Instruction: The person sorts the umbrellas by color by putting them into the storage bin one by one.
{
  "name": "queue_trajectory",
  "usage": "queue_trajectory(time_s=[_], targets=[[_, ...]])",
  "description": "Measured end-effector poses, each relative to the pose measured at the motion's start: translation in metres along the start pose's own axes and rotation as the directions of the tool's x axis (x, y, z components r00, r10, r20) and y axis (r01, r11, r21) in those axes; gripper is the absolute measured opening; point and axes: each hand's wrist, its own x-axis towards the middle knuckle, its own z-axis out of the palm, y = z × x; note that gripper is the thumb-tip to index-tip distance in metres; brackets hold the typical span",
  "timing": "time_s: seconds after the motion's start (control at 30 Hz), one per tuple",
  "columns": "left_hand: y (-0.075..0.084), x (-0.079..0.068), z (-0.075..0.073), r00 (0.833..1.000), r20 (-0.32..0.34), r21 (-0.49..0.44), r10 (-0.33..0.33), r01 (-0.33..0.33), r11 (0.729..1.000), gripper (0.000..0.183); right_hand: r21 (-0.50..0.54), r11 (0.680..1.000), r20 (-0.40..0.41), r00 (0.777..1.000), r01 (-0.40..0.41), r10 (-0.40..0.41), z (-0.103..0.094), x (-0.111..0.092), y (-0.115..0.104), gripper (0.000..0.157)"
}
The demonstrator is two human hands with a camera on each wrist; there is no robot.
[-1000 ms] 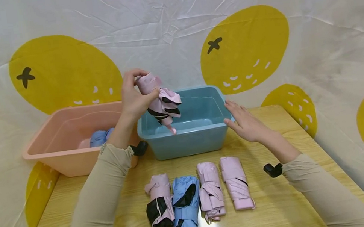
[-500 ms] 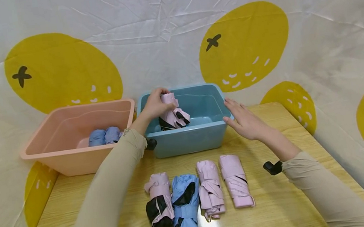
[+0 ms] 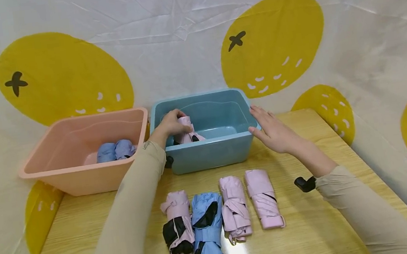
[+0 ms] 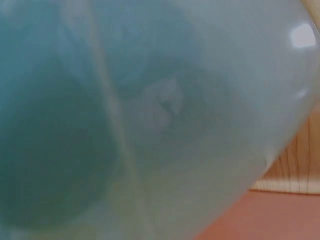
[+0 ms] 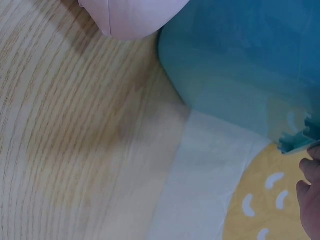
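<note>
In the head view, my left hand [image 3: 170, 127] reaches over the front left rim of the blue bin [image 3: 212, 156]. It grips a folded pink umbrella [image 3: 187, 136] with black patches, low inside the bin; the front wall hides the lower part. The bin's wall [image 4: 150, 150] fills most of the left wrist view and blurs what lies behind it. With straight fingers, my right hand [image 3: 274, 133] touches the bin's right rim. Only some of its fingers [image 5: 311, 192] show at the edge of the right wrist view, against the bin [image 5: 240, 65].
Left of the blue bin stands a peach bin [image 3: 80, 180] holding blue folded umbrellas [image 3: 115, 150]. On the table [image 3: 296, 234] lie a pink-and-black umbrella [image 3: 178, 215], a blue umbrella [image 3: 208, 224] and two pink umbrellas [image 3: 235, 208], side by side. A patterned cloth [image 3: 176, 62] hangs behind.
My left hand has lowered the pink umbrella from above the blue bin's rim down into its left part. My right hand has stayed at the right rim. The head view has tilted slightly.
</note>
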Motion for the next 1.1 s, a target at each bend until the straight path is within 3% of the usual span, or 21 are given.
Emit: queue_trajectory(time_s=[0.17,0.33,0.6,0.77,1.0,1.1], targets=[[0.001,-0.004,-0.001,0.999,0.036,0.099,0.008,-0.011,0.995,0.047,0.011,1.0,0.006,1.0,-0.001,0.001,0.001,-0.001,-0.001,0.074],[0.001,-0.002,0.001,0.997,0.069,0.138,-0.015,0.005,0.99,0.05,0.026,1.0,0.008,1.0,0.001,-0.001,0.0,-0.002,-0.003,0.074],[-0.006,0.002,0.003,0.978,0.191,0.241,-0.089,0.041,0.97,0.079,0.026,1.0,0.017,1.0,0.004,-0.004,-0.001,-0.001,-0.003,0.074],[-0.011,0.006,0.005,0.965,0.233,0.319,-0.122,0.043,0.947,0.085,0.024,1.0,0.02,1.0,0.004,-0.004,0.001,-0.001,-0.004,0.074],[-0.014,0.003,0.005,0.959,0.264,0.327,-0.104,0.013,0.945,0.08,0.02,1.0,0.027,1.0,0.012,-0.012,0.003,0.002,-0.004,0.074],[-0.012,0.002,0.005,0.959,0.271,0.287,-0.079,-0.002,0.958,0.075,0.02,1.0,0.025,1.0,0.014,-0.014,0.002,0.003,-0.003,0.073]])
